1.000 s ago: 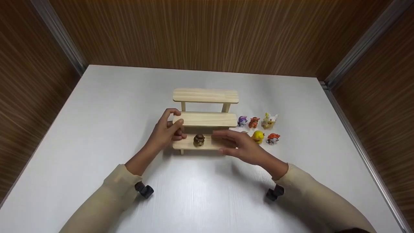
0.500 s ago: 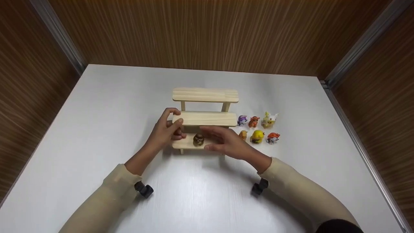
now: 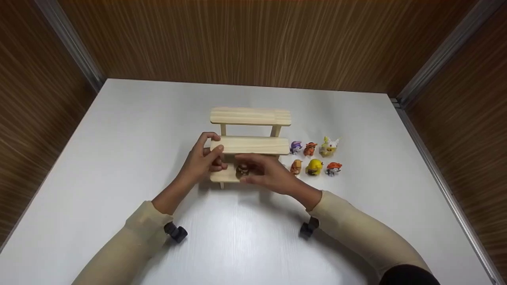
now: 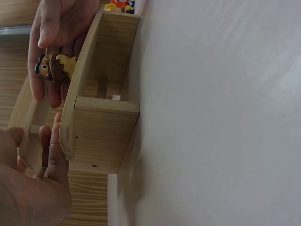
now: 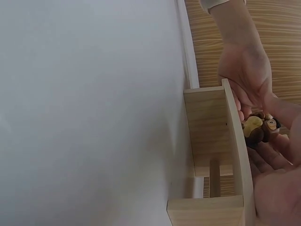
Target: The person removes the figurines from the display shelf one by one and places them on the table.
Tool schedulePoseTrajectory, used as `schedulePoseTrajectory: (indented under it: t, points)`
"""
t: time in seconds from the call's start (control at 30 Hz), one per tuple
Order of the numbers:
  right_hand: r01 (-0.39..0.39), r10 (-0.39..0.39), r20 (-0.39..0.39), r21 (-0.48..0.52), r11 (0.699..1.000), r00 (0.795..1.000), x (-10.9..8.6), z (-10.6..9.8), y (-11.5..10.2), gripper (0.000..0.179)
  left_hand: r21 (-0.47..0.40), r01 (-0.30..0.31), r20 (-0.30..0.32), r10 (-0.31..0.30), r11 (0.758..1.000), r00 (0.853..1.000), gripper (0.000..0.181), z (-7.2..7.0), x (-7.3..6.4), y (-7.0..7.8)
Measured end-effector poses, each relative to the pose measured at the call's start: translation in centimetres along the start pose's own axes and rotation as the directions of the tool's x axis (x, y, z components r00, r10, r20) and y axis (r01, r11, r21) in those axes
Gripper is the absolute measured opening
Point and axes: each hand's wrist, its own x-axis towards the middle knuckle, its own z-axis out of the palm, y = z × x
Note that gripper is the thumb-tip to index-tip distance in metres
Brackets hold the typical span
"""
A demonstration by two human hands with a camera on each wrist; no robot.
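A pale wooden three-tier display shelf (image 3: 249, 145) stands on the white table. My left hand (image 3: 204, 158) grips the left end of its middle tier, thumb and index finger at the plank's edges and other fingers lower down. A small brown owl-like figurine (image 3: 242, 171) with a cream belly stands toward the left of the bottom tier. Around it from the right reaches my right hand (image 3: 267, 172), thumb in front and fingers behind. In the left wrist view, a gap shows between the right thumb (image 4: 47, 33) and the figurine (image 4: 56, 67).
Several small figurines stand in two rows right of the shelf, among them a yellow one (image 3: 314, 167), an orange-striped one (image 3: 310, 149), a purple-capped one (image 3: 296, 147) and a white-eared one (image 3: 329, 147). Wood-grain panels (image 3: 245, 43) border the table.
My right hand has moved left along the bottom tier until its thumb and fingers flank the owl-like figurine. My left hand keeps its grip on the shelf.
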Motion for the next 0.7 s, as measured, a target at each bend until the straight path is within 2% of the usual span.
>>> schedulePoseTrajectory:
  t: [0.43, 0.7]
  points:
    - [0.018, -0.02, -0.068, -0.022, 1.0, 0.997, 0.03, 0.47, 0.19, 0.043, 0.01, -0.018, -0.008, 0.018, 1.0, 1.0, 0.034, 0.12, -0.05, -0.09]
    - [0.03, -0.029, -0.082, 0.007, 1.0, 0.996, 0.06, 0.62, 0.31, 0.038, 0.022, -0.013, -0.001, 0.013, 1.0, 1.0, 0.036, 0.08, 0.0, -0.14]
